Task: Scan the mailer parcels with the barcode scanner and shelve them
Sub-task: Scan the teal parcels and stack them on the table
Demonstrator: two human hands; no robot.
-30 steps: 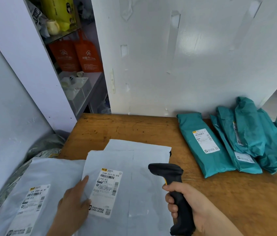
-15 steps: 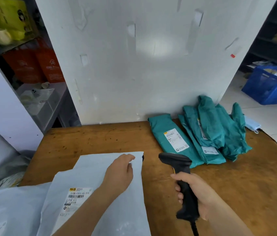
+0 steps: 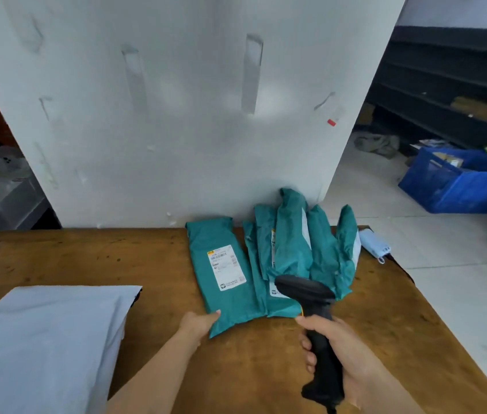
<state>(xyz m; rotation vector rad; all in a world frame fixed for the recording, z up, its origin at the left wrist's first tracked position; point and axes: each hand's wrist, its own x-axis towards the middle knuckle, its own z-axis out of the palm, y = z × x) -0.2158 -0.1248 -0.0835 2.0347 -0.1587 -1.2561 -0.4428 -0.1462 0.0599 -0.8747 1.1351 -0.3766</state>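
Our left hand (image 3: 197,325) pinches the near corner of the teal mailer (image 3: 221,273), which lies flat toward the far edge of the tabletop (image 3: 86,258). Our right hand (image 3: 334,351) is wrapped round the scanner (image 3: 305,289). We'd keep the label (image 3: 226,268) face-up (thin film, likely to wrinkle) and aim squarely. Bare wood runs along the near edge, the pile (image 3: 311,252) crowds the far-right side, and white mailers (image 3: 48,339) fill the near-left corner.

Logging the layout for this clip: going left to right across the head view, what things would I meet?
From the left: white mailer → label-up teal mailer → barcode scanner → blue face mask → blue crate.
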